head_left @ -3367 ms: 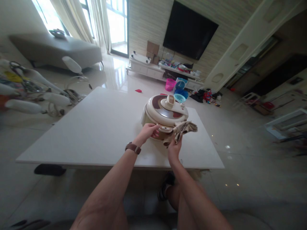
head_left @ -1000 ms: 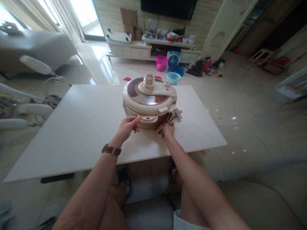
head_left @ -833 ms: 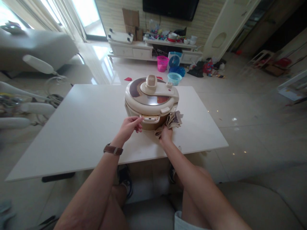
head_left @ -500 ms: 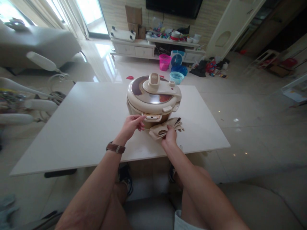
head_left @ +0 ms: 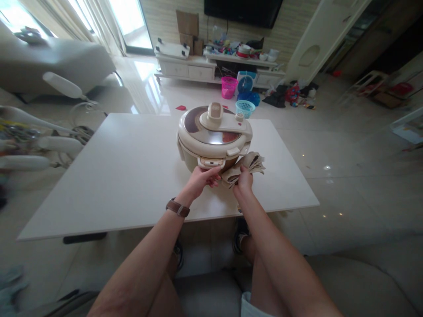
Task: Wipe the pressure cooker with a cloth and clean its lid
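Observation:
A cream and brown electric pressure cooker (head_left: 214, 132) stands on the white table with its lid on. My right hand (head_left: 243, 179) grips a bunched beige cloth (head_left: 253, 164) against the cooker's lower right front. Just under the cooker's front handle, my left hand (head_left: 201, 180) reaches rightward, fingers apart and loosely bent, their tips close to the cloth's left edge. I see nothing held in it; whether the tips touch the cooker or cloth is unclear. A brown-strapped watch (head_left: 177, 207) is on my left wrist.
The white table (head_left: 132, 176) extends around the cooker, its near edge below my forearms. White chair-like pieces (head_left: 62, 84) stand at the left. Beyond the table are a pink basket (head_left: 228, 87), a light blue basket (head_left: 245, 108) and a cluttered TV cabinet (head_left: 185, 68).
My left hand has moved right along the cooker's front, from the handle's left side to beneath it. My right hand and the cloth have shifted right and slightly up. The cooker stays put.

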{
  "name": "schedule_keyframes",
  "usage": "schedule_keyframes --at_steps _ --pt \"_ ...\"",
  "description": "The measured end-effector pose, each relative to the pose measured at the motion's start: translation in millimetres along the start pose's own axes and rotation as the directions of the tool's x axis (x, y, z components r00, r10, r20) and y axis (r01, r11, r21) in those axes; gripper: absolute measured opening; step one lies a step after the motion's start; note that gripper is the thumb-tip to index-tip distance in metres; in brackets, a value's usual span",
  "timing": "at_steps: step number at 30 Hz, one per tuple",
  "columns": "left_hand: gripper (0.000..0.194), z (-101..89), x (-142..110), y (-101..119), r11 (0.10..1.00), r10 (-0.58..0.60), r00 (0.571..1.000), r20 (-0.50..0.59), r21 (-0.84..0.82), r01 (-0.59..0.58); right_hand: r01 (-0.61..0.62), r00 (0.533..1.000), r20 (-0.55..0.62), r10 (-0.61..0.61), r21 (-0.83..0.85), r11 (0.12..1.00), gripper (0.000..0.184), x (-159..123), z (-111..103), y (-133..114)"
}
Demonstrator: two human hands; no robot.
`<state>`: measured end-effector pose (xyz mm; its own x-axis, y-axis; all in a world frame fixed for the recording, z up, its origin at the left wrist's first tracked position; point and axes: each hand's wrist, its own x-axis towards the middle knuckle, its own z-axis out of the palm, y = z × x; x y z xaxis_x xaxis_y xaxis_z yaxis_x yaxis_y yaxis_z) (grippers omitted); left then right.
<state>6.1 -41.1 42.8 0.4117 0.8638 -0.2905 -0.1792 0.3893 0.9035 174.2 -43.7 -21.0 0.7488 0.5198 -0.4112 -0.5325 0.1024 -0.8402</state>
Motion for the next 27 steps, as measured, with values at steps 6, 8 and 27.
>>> schedule_keyframes --at_steps 6,8,27 --pt "0.047 23.6 -1.3 -5.4 0.999 0.017 1.0 -0.02 -0.041 -0.018 0.015 0.998 0.062 -0.012 -0.047 0.999 0.034 -7.7 2.1 -2.7" --pt "0.043 27.9 -0.6 -7.0 0.999 0.025 0.999 -0.027 -0.037 -0.026 0.028 0.998 0.054 -0.026 -0.036 0.999 0.032 -11.9 3.6 -4.7" --pt "0.04 36.2 2.2 -16.5 0.98 0.139 0.974 -0.179 -0.118 -0.161 0.067 0.998 0.008 -0.066 -0.036 0.997 0.031 9.8 2.5 -6.8"
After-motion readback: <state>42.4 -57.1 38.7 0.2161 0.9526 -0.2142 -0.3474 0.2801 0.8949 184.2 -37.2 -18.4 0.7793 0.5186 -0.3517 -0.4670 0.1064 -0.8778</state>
